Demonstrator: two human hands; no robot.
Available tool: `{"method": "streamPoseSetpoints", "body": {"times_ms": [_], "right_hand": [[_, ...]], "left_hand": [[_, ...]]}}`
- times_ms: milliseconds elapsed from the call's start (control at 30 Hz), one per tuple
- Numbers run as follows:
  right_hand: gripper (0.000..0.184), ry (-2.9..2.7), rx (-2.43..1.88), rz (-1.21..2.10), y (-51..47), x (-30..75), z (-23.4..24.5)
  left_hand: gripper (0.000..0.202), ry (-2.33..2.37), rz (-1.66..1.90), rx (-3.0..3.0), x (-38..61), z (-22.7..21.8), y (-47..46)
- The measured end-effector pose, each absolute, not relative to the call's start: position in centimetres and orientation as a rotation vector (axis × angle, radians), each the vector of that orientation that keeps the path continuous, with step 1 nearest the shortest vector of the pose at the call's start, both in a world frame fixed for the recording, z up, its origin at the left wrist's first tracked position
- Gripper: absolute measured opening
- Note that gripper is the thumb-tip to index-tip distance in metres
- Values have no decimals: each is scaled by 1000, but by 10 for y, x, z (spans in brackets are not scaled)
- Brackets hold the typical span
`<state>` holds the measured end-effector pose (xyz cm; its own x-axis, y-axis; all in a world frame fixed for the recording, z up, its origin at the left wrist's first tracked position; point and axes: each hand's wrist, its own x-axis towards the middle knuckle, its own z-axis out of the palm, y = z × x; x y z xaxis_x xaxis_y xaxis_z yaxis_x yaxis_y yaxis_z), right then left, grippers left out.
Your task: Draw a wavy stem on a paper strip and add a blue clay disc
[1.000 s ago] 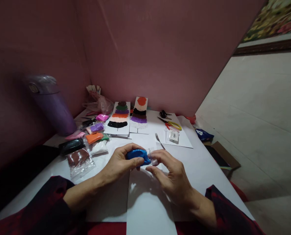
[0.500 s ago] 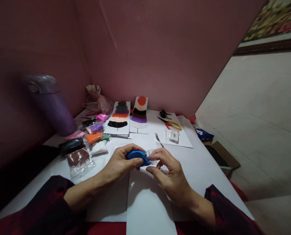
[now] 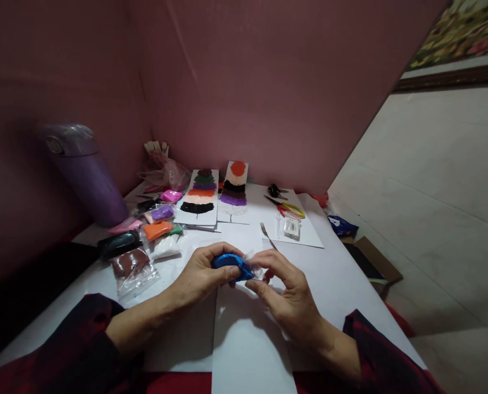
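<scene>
Between thumb and fingers, my left hand point(image 3: 203, 269) grips a packet of blue modelling clay point(image 3: 226, 260) above the white paper. My right hand point(image 3: 283, 279) is at the packet's right end, where clear plastic wrapping point(image 3: 253, 265) sticks out. Its thumb and index finger close around that end; the exact contact is partly hidden. Under both hands lies a blank white paper strip point(image 3: 248, 345). Left of them are bagged clays: brown point(image 3: 132, 264), black point(image 3: 120, 244), white point(image 3: 167, 247) and orange point(image 3: 157, 230).
Two cards with coloured clay bands point(image 3: 198, 192) lean at the back. A small fork point(image 3: 267, 234), yellow-and-red scissors point(image 3: 289, 210) and a small white packet point(image 3: 290, 226) lie right of centre. At the left stands a purple bottle point(image 3: 90, 180), beside the pink wall.
My right fingertips have shifted slightly on the plastic end of the packet. The blue clay has tilted a little; my left hand keeps its hold.
</scene>
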<state>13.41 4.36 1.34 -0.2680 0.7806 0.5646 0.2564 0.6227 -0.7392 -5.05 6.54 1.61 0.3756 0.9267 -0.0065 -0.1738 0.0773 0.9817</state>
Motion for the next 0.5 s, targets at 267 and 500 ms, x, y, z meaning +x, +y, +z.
{"method": "streamPoseSetpoints", "body": {"times_ms": [267, 500], "right_hand": [[10, -1805, -819, 653, 42, 135, 18], [17, -1510, -969, 987, 44, 139, 20]], "left_hand": [[37, 829, 993, 1212, -52, 12, 66], [39, 838, 922, 1202, -52, 18, 66]]}}
